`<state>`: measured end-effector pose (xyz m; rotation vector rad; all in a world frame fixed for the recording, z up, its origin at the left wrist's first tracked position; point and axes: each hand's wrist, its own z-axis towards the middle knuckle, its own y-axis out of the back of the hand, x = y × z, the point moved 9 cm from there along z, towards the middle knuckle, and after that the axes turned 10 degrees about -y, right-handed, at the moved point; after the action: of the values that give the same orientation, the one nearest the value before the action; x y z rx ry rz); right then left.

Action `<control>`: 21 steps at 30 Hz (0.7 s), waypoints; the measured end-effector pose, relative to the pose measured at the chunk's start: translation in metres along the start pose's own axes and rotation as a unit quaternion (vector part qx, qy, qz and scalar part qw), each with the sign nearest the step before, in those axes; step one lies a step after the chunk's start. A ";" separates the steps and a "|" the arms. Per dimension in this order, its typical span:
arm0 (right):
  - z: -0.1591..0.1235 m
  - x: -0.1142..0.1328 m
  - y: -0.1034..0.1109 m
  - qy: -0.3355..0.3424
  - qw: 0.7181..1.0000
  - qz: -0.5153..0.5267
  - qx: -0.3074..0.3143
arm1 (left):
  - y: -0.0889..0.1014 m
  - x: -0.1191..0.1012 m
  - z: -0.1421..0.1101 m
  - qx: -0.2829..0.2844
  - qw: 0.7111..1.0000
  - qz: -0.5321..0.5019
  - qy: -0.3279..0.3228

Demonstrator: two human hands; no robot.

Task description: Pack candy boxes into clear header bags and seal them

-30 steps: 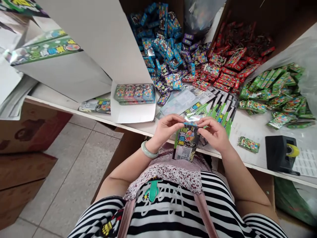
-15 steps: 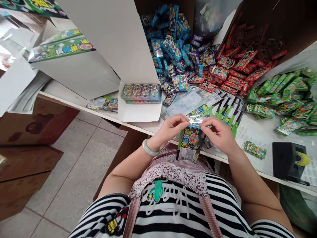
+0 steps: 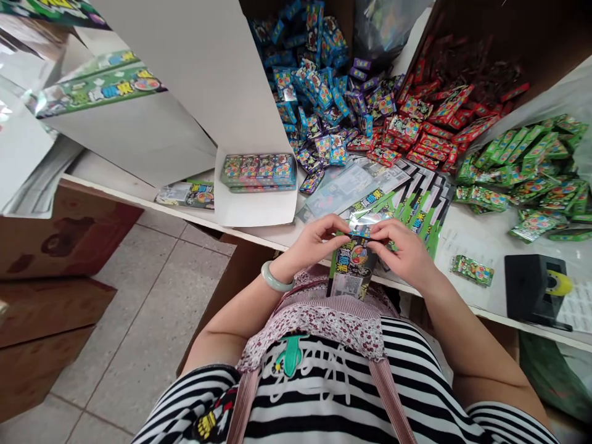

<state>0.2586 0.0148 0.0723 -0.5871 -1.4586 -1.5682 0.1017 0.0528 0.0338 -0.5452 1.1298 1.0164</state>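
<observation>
On my feed, the left hand [image 3: 318, 242] and right hand [image 3: 403, 251] have fingers pinched at the top of a dark packet [image 3: 354, 264] near the frame's centre; a tape dispenser [image 3: 531, 288] sits on the surface [image 3: 476, 300] at right.

You pinch a flat, black printed plastic packet with a green side edge [image 3: 353, 266] by its top, between your left hand [image 3: 318, 240] and right hand [image 3: 401, 248]. It hangs, slightly tilted, over the table's front edge [image 3: 409, 288], showing yellow and blue lettering, a round multicoloured picture and a pale lower panel. Blue shows at its top; clear film glints above.
</observation>
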 end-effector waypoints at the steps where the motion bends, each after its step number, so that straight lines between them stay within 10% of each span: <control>1: -0.002 -0.001 -0.002 0.004 1.000 -0.010 -0.015 | -0.001 0.002 0.000 -0.002 1.000 0.007 0.007; 7: -0.020 -0.023 0.008 -0.030 0.998 0.025 -0.045 | -0.001 0.002 0.010 0.002 0.999 0.030 -0.028; 13: -0.073 -0.142 0.138 -0.309 0.910 -0.090 -0.263 | 0.017 0.019 0.016 -0.056 0.996 0.065 0.004; 21: -0.077 -0.231 0.159 -0.467 0.855 -0.168 -0.152 | 0.007 0.014 0.018 -0.046 0.995 0.089 0.014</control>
<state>0.5230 0.0200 -0.0478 -1.5026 -2.1060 -1.9106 0.1055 0.0758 0.0280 -0.5404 1.1762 1.2233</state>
